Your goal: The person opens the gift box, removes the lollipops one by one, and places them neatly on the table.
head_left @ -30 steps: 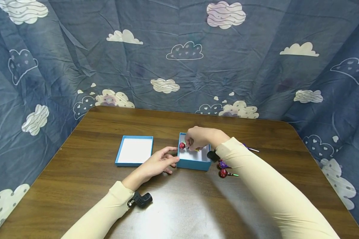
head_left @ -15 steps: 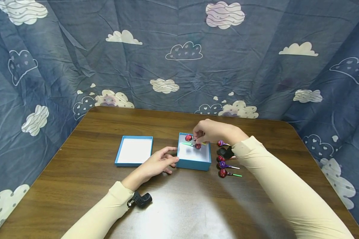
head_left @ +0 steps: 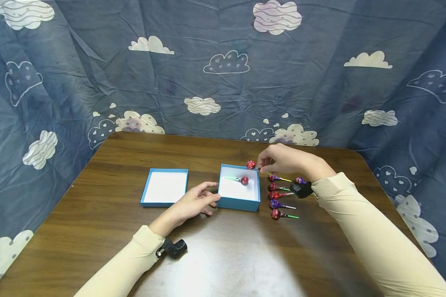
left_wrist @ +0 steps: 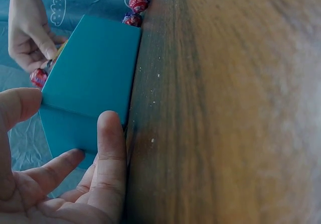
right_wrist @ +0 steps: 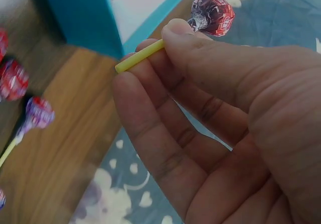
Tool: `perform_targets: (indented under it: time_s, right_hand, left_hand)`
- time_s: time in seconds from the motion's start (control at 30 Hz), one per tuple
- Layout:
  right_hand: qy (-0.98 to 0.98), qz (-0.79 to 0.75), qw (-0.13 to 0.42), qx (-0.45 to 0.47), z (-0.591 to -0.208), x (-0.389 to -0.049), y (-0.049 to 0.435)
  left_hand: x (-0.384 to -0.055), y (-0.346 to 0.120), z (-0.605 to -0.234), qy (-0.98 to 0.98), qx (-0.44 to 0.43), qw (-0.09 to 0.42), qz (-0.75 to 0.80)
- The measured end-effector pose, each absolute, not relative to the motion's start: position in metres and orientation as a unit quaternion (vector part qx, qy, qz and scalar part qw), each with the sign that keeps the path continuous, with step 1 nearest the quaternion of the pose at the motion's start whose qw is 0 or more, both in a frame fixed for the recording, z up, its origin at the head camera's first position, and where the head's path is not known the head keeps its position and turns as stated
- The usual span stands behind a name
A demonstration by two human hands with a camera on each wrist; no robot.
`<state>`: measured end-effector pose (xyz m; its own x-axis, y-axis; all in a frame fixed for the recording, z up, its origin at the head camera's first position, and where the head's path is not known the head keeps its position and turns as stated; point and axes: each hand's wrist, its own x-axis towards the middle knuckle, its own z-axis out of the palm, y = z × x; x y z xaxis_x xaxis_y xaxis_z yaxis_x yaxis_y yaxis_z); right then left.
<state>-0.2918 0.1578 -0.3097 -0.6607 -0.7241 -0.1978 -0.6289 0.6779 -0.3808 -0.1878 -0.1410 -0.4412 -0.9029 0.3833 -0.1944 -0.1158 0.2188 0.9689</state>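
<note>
My right hand [head_left: 284, 160] pinches a red-wrapped lollipop [right_wrist: 213, 15] by its yellow stick [right_wrist: 140, 57], thumb against fingers. In the head view it is above the far right corner of an open blue box [head_left: 239, 203]. Inside that box lies one red lollipop [head_left: 244, 180] with a green stick. My left hand [head_left: 188, 204] rests against the box's left side, its fingers extended. The left wrist view shows those fingertips [left_wrist: 110, 126] touching the blue wall.
Right of the box, several lollipops [head_left: 276, 214] lie in a column, with a purple one [head_left: 300, 180] beside them, partly hidden by the wrist camera. The box lid [head_left: 166, 187] lies left, white inside up. A cloud-patterned curtain [head_left: 223, 95] hangs behind the table [head_left: 223, 255].
My right hand has moved right and away from inside the box, carrying the red lollipop to its far right corner. The green-sticked lollipop stays in the box. My left hand has kept its place.
</note>
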Motion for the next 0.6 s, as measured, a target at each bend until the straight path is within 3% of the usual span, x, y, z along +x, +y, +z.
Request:
perform_targets:
  time_s: [0.6]
  right_hand:
    - [0.925,-0.159,0.162,-0.304,-0.322,-0.281,0.232]
  left_hand:
    - [-0.187,-0.142,-0.44,0.757,0.09,0.204,0.614]
